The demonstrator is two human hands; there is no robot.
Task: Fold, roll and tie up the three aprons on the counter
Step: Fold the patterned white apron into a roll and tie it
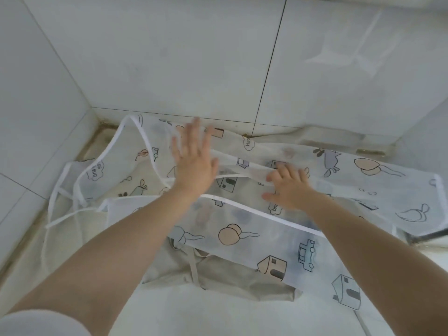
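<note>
**A:** White thin fabric, printed with houses, cars, balloons. That's the printed apron (278,243), spread over the bench (218,316), running from the far left corner to the right edge. Only the head view to go on.

**B:** Hands?

**A:** Left hand (194,161) flat, fingers straight and spread, pressing the cloth near the far wall (169,57). Right hand (288,185) fingers bent down onto a white-edged fold in the middle; pinch or just press, can't tell.

**B:** Other aprons?

**A:** Beige apron (218,275) under the printed one, near side, its own tie showing. A third? Printed cloth may be two layers, can't separate them.

**B:** Ties?

**A:** White strap (72,190) loops loose at far left, trailing over the bench.

**B:** Handling?

**A:** Judging: very light, soft, semi-sheer, no stiffness, will slide and bunch on the smooth top. Take it by the white bound hem, both hands well apart, and smooth flat before each fold. Keep the strap free, it's needed for tying.

**B:** Progress?

**A:** Looks early; nothing rolled or tied.
</note>
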